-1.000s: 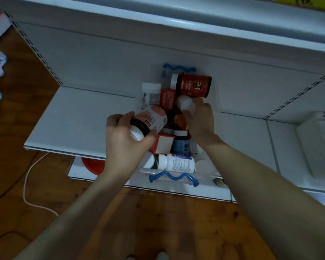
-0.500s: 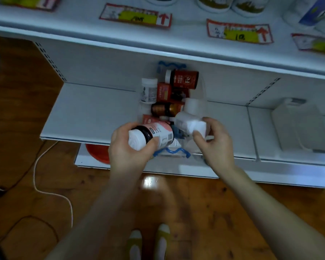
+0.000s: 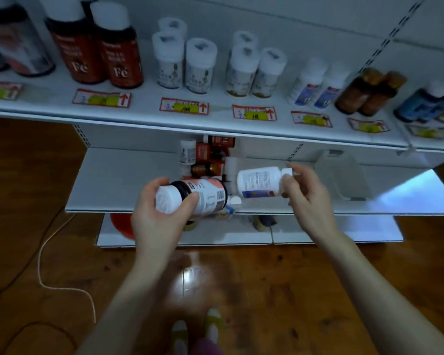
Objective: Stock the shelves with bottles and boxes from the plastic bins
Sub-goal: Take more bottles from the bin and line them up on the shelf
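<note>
My left hand [image 3: 159, 216] grips a dark bottle with a pink-and-white label and white cap [image 3: 192, 198], held sideways over the lower shelf's front edge. My right hand [image 3: 305, 198] holds a white bottle with a blue-purple label [image 3: 260, 182] by its cap end, also lying sideways. Behind both sits a clear plastic bin [image 3: 230, 162] with several bottles and red boxes, partly hidden by the held bottles. The upper shelf [image 3: 144, 112] carries rows of standing bottles, among them white ones with blue labels [image 3: 315, 84].
An empty clear bin [image 3: 341, 175] rests on the lower shelf at the right. Price tags [image 3: 183, 106] line the upper shelf's front. A red object [image 3: 121, 225] lies on the bottom shelf. A white cord [image 3: 51, 252] trails on the wooden floor at left. My feet [image 3: 195, 329] stand below.
Both hands have lifted their bottles out of the bin and drawn back from it. My view has tilted up, bringing the stocked upper shelf into sight.
</note>
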`<state>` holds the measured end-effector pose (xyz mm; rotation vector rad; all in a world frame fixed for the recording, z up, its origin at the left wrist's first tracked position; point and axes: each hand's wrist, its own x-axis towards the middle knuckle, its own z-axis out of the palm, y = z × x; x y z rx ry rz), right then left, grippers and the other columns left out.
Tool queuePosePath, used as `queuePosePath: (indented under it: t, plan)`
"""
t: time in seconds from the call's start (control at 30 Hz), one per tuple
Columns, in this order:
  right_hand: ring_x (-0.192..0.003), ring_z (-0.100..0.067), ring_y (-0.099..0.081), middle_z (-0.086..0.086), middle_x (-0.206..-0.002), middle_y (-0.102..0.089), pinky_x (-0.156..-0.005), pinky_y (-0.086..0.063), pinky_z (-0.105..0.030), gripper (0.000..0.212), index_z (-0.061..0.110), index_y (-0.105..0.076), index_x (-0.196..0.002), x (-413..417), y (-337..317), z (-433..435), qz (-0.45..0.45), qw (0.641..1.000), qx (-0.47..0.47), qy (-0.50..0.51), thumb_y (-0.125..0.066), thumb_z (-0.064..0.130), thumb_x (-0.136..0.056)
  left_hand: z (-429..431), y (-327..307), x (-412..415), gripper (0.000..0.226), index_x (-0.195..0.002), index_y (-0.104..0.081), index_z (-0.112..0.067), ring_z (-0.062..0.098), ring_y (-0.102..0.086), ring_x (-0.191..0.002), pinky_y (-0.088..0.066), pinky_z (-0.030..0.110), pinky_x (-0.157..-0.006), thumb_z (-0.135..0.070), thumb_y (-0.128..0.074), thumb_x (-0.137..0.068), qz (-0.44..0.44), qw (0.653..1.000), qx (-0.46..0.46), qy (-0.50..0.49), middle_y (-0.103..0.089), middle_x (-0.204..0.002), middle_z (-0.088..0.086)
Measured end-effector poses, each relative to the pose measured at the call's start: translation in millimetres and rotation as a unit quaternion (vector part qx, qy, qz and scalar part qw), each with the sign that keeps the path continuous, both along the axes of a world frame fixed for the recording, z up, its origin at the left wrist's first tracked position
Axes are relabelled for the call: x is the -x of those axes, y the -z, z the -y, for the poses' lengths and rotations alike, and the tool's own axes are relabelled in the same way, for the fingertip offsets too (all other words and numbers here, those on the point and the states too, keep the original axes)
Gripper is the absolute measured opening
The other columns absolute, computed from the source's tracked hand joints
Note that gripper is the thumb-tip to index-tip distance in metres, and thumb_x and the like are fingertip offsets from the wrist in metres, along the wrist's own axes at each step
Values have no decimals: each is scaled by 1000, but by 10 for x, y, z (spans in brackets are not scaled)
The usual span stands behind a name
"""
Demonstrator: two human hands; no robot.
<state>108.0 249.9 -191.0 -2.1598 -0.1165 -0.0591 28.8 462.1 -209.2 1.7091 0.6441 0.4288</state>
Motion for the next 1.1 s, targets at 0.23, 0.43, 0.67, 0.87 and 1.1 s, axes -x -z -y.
queuePosePath:
  t: [0.23,0.43,0.67,0.87,1.1]
  plan:
    - [-40,-3,-47,4,-50,-52,-51,-40,-26,35,11,-58,-74,-56,-678,49,26,999,-7,33,-51,40,-91,-79,-511,96,55,-111,-54,-24,16,-57,-93,-50,31,-80,-39,-77,-63,49,998,-17,31,-57,-100,-3]
    - [-42,-9,-47,-5,-53,-52,-49,-40,-27,45,-1,-57,-74,-87,-973,245,29,998,-2,58,-55,42,-89,56,-765,62,46,-102,-53,-26,11,-56,-83,-46,21,-72,-30,-81,-67,73,995,-2,64,-55,-88,-17]
    - [-67,-20,-56,-4,-70,-61,-69,-50,-40,29,7,-65,-83,-497,-1265,694,82,993,27,81,-62,36,-86,408,-935,-313,39,-102,-56,-24,4,-56,-80,-41,3,-61,-20,-78,-71,99,989,-25,107,-57,-91,-15]
    - [-60,-18,-57,-10,-72,-63,-59,-49,-28,28,7,-63,-86,-1151,-1582,916,126,990,16,57,-63,35,-84,841,-1048,-750,34,-98,-59,-20,-7,-57,-74,-41,1,-56,-15,-78,-70,101,986,-31,126,-59,-90,-9]
    - [-79,-26,-66,-12,-90,-67,-73,-52,-35,36,10,-61,-100,-2079,-1895,934,173,984,30,-2,-61,42,-84,1141,-1217,-1149,66,-106,-60,-37,12,-55,-102,-45,27,-88,-64,-64,-46,95,990,-74,72,-58,-112,-2]
